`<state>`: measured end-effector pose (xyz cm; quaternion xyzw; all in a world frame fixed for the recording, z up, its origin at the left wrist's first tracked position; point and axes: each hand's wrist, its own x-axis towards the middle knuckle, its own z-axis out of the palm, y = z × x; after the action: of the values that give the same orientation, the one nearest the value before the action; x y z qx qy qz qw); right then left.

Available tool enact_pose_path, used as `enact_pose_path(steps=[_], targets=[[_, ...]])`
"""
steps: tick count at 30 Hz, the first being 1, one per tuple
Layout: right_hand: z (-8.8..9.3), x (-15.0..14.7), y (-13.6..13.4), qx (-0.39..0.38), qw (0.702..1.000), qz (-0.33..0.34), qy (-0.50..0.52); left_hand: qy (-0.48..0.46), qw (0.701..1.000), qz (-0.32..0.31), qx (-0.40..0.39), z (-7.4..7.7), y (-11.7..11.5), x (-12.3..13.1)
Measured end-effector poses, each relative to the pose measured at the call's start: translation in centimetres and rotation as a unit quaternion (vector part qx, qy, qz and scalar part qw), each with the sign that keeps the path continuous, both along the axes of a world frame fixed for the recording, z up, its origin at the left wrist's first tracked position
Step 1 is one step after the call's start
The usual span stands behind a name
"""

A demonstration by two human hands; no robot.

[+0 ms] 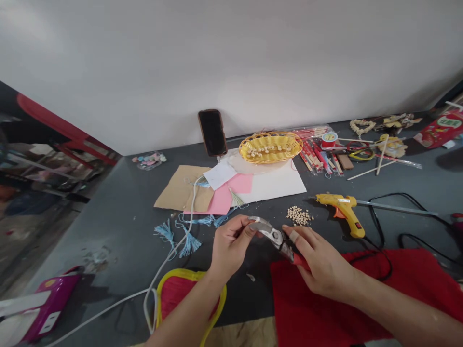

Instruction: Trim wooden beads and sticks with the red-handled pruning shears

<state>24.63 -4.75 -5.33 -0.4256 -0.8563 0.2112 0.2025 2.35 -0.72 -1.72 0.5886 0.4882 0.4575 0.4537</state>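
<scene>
Holding pliers [272, 234] over the worktop [119, 231], my right grip [320, 260] closed round the red handle [299, 261], my left grip [231, 243] pinching at the metal head [262, 227], I judge the work unfinished: pale pieces [266, 149] in the yellow basket [265, 157], a bead-like pile [299, 216] loose beyond.

The hands [321, 265] hide parts of the pliers [277, 236].
</scene>
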Motion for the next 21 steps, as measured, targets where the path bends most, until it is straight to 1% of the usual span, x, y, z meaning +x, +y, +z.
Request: enact_pose_path(steps=[4,10,13,15,18,21], targets=[[0.04,-0.14,-0.2,-0.006,1.0,0.0,0.002,0.009,1.0,-0.002,0.007,-0.17,0.07,0.03],[0.11,-0.13,0.17,0.027,0.999,-0.027,-0.035,0.011,0.999,0.035,0.011,-0.92,-0.12,-0.09],[0.07,-0.07,0.3,0.037,0.998,-0.027,-0.052,0.014,0.998,0.053,0.015,-0.92,-0.16,-0.14],[0.02,-0.03,0.29,0.038,0.997,-0.026,-0.055,0.009,0.999,0.038,0.009,-0.71,-0.1,-0.11],[-0.06,0.04,0.24,0.038,0.997,-0.026,-0.057,-0.014,1.0,0.0,-0.012,-0.36,-0.02,-0.05],[-0.16,0.11,0.24,0.031,0.998,-0.02,-0.05,-0.03,0.999,-0.012,-0.03,-0.23,-0.05,-0.07]])
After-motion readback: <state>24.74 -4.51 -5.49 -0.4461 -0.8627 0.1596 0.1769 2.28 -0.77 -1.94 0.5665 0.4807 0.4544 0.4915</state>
